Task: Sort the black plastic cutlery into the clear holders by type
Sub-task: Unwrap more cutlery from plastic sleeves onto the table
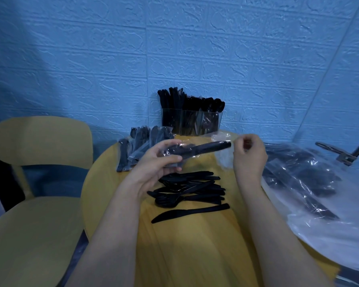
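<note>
My left hand (162, 160) grips a clear-wrapped packet of black cutlery (197, 149) above the yellow table (195, 245). My right hand (249, 155) pinches the torn clear wrapper (222, 139) at the packet's right end. Below my hands lies a loose pile of black knives, forks and spoons (191, 188), with one knife (190, 213) apart at the front. At the back against the wall stand the clear holders (192, 122), filled with knives on the left, forks in the middle and spoons on the right.
Several wrapped cutlery packets (140, 145) lie at the table's back left. A heap of clear plastic bags with more cutlery (305, 181) covers the right side. A yellow chair (37, 183) stands to the left. A metal stand (348, 155) rises at the far right.
</note>
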Demonstrator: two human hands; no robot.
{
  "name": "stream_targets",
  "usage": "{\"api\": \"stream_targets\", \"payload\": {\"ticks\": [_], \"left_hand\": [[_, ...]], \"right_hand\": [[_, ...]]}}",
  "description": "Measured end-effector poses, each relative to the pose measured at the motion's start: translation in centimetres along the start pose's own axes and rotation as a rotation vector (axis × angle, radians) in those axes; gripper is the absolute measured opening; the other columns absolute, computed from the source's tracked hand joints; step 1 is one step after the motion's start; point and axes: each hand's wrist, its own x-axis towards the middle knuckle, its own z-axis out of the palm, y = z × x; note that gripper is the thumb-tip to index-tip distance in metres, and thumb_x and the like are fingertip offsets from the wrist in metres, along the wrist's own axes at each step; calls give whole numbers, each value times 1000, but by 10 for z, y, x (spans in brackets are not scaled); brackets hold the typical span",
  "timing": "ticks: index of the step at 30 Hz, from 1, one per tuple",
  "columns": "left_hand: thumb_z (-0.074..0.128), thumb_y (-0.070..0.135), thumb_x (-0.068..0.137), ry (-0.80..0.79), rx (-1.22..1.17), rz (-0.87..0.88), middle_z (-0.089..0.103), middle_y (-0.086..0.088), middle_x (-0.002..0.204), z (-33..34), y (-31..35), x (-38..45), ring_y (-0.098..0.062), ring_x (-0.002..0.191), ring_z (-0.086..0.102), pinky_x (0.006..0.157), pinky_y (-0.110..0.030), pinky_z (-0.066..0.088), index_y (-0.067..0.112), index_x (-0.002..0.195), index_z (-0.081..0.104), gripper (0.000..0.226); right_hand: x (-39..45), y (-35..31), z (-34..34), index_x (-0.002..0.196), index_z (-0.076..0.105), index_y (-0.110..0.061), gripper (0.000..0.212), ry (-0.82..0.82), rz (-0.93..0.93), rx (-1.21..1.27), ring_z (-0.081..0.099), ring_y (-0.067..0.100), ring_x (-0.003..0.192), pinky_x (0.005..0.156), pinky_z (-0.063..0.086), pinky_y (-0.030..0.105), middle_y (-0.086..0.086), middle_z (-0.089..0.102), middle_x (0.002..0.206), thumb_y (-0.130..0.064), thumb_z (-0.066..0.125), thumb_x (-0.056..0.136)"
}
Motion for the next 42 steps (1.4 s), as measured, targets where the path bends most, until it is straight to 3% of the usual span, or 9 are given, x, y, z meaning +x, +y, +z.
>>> {"api": "stream_targets", "payload": {"ticks": [2,6,9,13,18,21,25,34,42], "left_hand": [[62,-1,83,119,-101,14,63,-16,114,-2,-1,2,-17,84,67,65,-21,56,8,115,58,33],[62,7,87,297,-182,83,67,-9,100,-7,-3,5,-15,82,67,66,-19,55,6,111,58,25],[60,6,88,373,-212,111,67,-5,98,-9,-4,5,-13,81,67,67,-21,54,12,102,60,15],[59,7,90,381,-146,122,68,-6,101,-8,-6,6,-14,85,67,67,-21,54,14,100,60,13],[59,7,91,361,-167,129,69,-7,101,-8,-6,7,-16,87,67,70,-24,53,12,101,61,12],[57,5,91,345,-159,127,68,-8,102,-6,-5,7,-17,89,66,70,-23,54,10,105,61,15],[55,4,92,337,-187,128,68,-8,104,-5,-3,8,-17,91,66,70,-23,55,11,103,60,14],[39,26,101,298,-237,127,62,-16,115,2,-4,7,-23,87,66,61,-27,57,4,128,49,35],[50,13,96,346,-120,141,71,-11,101,-4,-5,5,-18,78,72,66,-23,58,9,117,61,24]], "right_hand": [[3,1,-2,83,56,-17,13,-8,144,107,63,19,77,78,53,38,0,63,80,-14,48,92],[2,-4,-3,81,52,-18,17,-85,211,167,59,12,65,63,49,24,3,64,81,-13,46,96],[-8,-14,-5,88,58,-13,8,-32,-148,80,51,6,68,63,38,6,-2,58,81,-9,54,93],[-19,-13,-1,103,65,-9,13,-246,-580,-58,50,4,85,78,38,8,-4,57,95,-12,60,92],[-14,-5,4,115,61,-19,27,-325,-186,-44,57,6,93,78,45,15,-6,63,101,-28,64,89],[-11,-7,3,111,61,-20,24,-324,-4,64,57,-2,86,72,41,6,-10,64,95,-26,65,88],[-14,-10,5,102,66,-22,13,-477,90,148,58,4,86,77,49,25,-9,65,92,-24,63,89],[-9,-1,4,95,67,-18,8,-556,209,226,53,10,76,63,47,22,-4,59,80,-20,60,92],[-10,0,4,111,65,-14,21,-593,294,327,54,11,75,62,45,22,-4,57,86,-24,53,96]]}}
